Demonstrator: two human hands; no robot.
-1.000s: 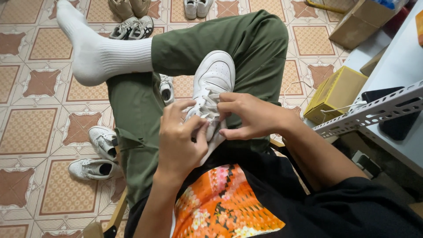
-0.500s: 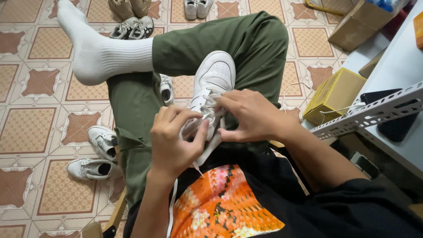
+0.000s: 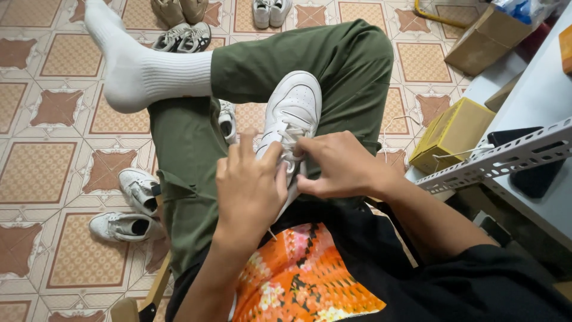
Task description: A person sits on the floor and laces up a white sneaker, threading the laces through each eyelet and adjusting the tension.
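Between the fingers of both hands, on the lap of a seated person in green trousers (image 3: 190,149), lies a white sneaker (image 3: 293,104), toe pointing away from the body. The left hand (image 3: 250,188) covers the shoe's near half from the left, its back to the camera, fingers spread and raised over the lacing; the fingertips lie against the upper, but whether they pinch anything is hidden behind the hand. The right hand (image 3: 339,164) comes in from the right, fingers curled, thumb and forefinger nipped on the white lace (image 3: 290,138) just where it crosses the eyelets. Beyond the fingertips the toe cap and two upper rows of lacing show bare. A loose end of lace hangs below the left palm, over the orange flowered cloth (image 3: 298,277) at the waist.

Past the left fingers the other leg is crossed over, ending in a white sock (image 3: 137,71). Farther left of that hand, on the tiled floor (image 3: 36,173), lie two white shoes (image 3: 131,206), one above the other, well apart from the hands. Another sneaker (image 3: 225,118) peeks out between the legs, just beyond the left fingertips. More pairs (image 3: 179,37) stand at the top edge. To the right of the right hand, well apart, sit a yellow box (image 3: 453,128), a perforated metal rail (image 3: 494,158) and a brown carton (image 3: 485,39).
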